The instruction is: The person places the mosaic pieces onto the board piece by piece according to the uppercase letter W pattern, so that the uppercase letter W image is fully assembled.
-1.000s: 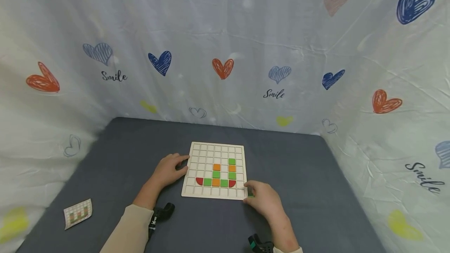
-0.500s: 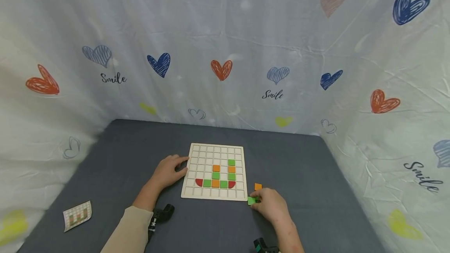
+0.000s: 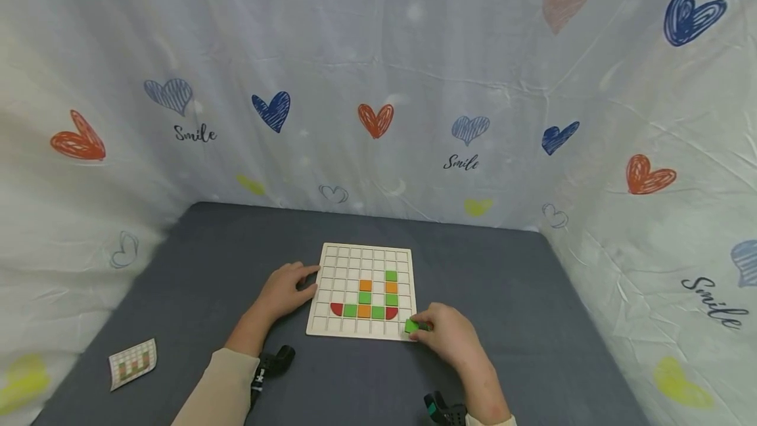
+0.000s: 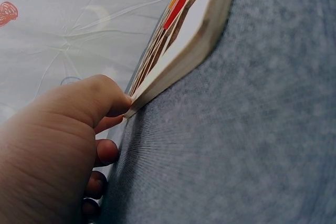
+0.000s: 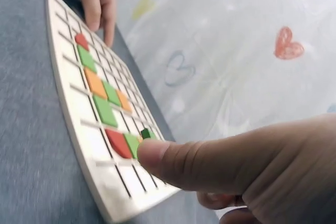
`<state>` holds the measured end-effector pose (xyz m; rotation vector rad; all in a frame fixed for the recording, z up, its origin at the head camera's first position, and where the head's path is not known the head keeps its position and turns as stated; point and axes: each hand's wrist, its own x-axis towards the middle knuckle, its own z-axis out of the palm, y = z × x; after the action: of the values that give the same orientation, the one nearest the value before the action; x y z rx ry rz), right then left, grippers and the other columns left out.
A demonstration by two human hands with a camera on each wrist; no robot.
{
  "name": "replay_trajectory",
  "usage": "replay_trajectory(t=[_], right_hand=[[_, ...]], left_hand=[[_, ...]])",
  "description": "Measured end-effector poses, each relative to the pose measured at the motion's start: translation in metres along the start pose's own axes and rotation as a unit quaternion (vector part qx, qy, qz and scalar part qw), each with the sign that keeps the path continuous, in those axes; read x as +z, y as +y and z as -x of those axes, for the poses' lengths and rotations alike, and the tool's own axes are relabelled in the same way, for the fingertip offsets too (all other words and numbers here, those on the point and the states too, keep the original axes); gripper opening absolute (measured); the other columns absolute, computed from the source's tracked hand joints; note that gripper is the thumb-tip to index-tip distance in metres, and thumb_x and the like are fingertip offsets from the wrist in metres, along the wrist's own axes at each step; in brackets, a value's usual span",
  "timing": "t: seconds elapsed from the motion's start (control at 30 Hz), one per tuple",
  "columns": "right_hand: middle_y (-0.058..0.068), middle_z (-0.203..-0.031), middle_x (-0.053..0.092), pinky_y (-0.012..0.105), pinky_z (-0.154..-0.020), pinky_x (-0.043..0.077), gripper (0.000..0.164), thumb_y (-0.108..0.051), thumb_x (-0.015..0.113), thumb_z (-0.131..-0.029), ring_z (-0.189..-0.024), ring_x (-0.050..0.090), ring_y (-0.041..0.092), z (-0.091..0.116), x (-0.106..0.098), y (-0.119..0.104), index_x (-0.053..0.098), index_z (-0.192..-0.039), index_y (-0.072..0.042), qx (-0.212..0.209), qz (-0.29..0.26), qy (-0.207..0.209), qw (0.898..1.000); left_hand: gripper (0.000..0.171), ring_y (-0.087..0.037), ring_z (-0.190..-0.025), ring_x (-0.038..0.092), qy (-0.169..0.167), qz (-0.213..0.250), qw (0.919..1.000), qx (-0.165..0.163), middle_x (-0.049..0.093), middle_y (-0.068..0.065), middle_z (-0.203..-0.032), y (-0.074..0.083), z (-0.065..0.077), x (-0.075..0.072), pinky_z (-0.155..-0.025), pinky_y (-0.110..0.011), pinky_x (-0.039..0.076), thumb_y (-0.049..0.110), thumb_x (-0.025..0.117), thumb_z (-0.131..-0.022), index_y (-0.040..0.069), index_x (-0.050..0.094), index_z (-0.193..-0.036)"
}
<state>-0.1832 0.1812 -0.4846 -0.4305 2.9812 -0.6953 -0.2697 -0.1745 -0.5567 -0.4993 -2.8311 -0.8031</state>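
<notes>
A pale wooden grid board [image 3: 343,326] lies on the dark cloth in the head view. Green, orange and red tiles form a figure on it: a row along the bottom with a rounded red tile [image 3: 336,309] at each end, and two columns rising from it. My left hand [image 3: 282,293] touches the board's left edge with thumb and index finger, its other fingers loosely bent. Between thumb and fingers, my right hand [image 3: 451,332] pinches a square green tile [image 3: 411,326] over the board's lower right corner. The thumb [image 5: 155,156] covers most of this tile in the right wrist view.
A small printed card [image 3: 133,364] with a coloured grid pattern lies to the left on the dark tablecloth [image 3: 355,386]. A pale curtain [image 3: 414,51] with hearts surrounds the back and sides. Each wrist wears a black camera mount [image 3: 273,361].
My right hand first drew back right of the board, where an orange tile showed, then came left over the corner with the green tile. That orange tile is now hidden. My left hand stays put.
</notes>
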Motion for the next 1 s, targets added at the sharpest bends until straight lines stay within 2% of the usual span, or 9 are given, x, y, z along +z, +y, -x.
replay_trajectory(t=[0.2,0.33,0.43,0.63,0.83,1.0], right_hand=[[-0.008,-0.083,0.064,0.028,-0.056,0.039,0.028,-0.027,0.084,-0.085,-0.064,0.046,0.008,-0.017,0.001,-0.015,0.083,-0.110,-0.015,-0.031,-0.019,-0.027,0.999],[-0.004,-0.092,0.071,0.029,-0.060,0.043,0.028,-0.027,0.083,-0.086,-0.070,0.052,0.009,-0.031,0.005,-0.027,0.083,-0.111,-0.014,-0.062,-0.014,-0.029,0.998],[-0.002,-0.095,0.074,0.030,-0.061,0.045,0.028,-0.026,0.083,-0.087,-0.072,0.057,0.011,-0.041,0.008,-0.039,0.082,-0.112,-0.014,-0.079,-0.010,-0.032,0.996],[-0.003,-0.108,0.076,0.030,-0.072,0.053,0.027,-0.030,0.081,-0.090,-0.093,0.069,0.013,-0.063,0.020,-0.061,0.082,-0.114,-0.017,-0.107,0.004,-0.053,0.993],[-0.005,-0.108,0.076,0.026,-0.071,0.053,0.025,-0.029,0.080,-0.091,-0.090,0.069,0.010,-0.085,0.037,-0.079,0.082,-0.113,-0.018,-0.131,0.018,-0.081,0.988],[-0.006,-0.111,0.076,0.025,-0.072,0.053,0.025,-0.029,0.079,-0.092,-0.093,0.070,0.010,-0.100,0.049,-0.092,0.082,-0.115,-0.018,-0.124,0.028,-0.092,0.988]], left_hand=[[0.043,-0.015,-0.063,0.033,-0.006,0.000,1.0000,0.001,0.040,0.004,-0.075,-0.001,0.000,0.002,-0.064,-0.035,0.031,0.026,0.072,-0.096,0.012,0.068,-0.137],[0.043,-0.015,-0.064,0.033,-0.006,-0.001,1.0000,0.000,0.040,0.004,-0.075,0.000,0.000,0.002,-0.064,-0.035,0.031,0.025,0.072,-0.096,0.012,0.068,-0.138],[0.043,-0.015,-0.064,0.033,-0.003,-0.003,1.0000,-0.002,0.040,0.004,-0.075,0.001,0.001,0.001,-0.064,-0.035,0.031,0.025,0.072,-0.096,0.012,0.068,-0.137],[0.043,-0.015,-0.064,0.033,-0.001,0.000,1.0000,0.002,0.041,0.003,-0.075,0.000,0.001,0.000,-0.064,-0.036,0.031,0.025,0.072,-0.096,0.012,0.069,-0.137],[0.042,-0.013,-0.063,0.033,0.001,-0.004,0.9999,0.010,0.040,0.006,-0.075,-0.003,0.002,0.002,-0.063,-0.034,0.031,0.026,0.072,-0.097,0.013,0.069,-0.136],[0.041,-0.013,-0.063,0.033,0.012,-0.004,0.9997,0.020,0.040,0.006,-0.075,-0.003,0.002,0.000,-0.063,-0.034,0.032,0.025,0.073,-0.096,0.012,0.070,-0.135]])
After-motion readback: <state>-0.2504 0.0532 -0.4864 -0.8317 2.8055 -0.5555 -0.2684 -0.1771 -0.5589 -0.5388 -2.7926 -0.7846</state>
